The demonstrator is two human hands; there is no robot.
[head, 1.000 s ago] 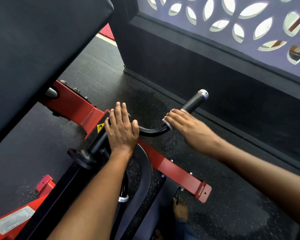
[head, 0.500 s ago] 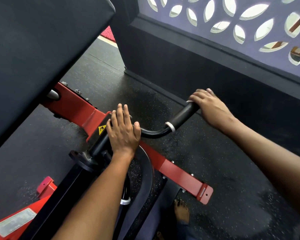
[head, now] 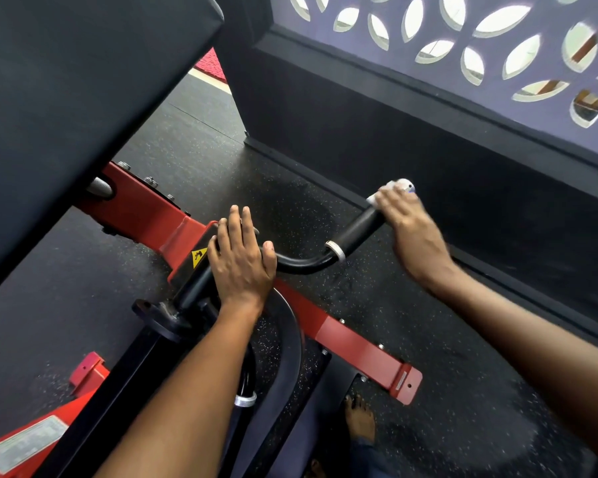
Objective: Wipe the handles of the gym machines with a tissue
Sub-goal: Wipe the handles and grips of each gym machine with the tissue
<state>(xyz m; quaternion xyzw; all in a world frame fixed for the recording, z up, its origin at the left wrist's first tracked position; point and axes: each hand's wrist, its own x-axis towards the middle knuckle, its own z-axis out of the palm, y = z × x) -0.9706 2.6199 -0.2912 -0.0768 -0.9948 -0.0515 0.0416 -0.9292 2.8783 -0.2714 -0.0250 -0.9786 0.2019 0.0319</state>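
A black rubber-gripped handle on a curved black bar sticks out from a red and black gym machine. My right hand wraps the handle's far end, with a white tissue showing under its fingers; the hand is blurred. The handle's silver end cap peeks out past the fingertips. My left hand lies flat, fingers straight, on the black bar near the red frame and its yellow warning sticker.
A large black pad fills the upper left. A dark low wall with a perforated screen above runs close behind the handle. Speckled black rubber floor lies below. A red base bar crosses it, and a bare foot stands near the bottom.
My right hand slid from the handle's inner collar outward to its far end and stays there, tissue under the fingers. My left hand has not moved.
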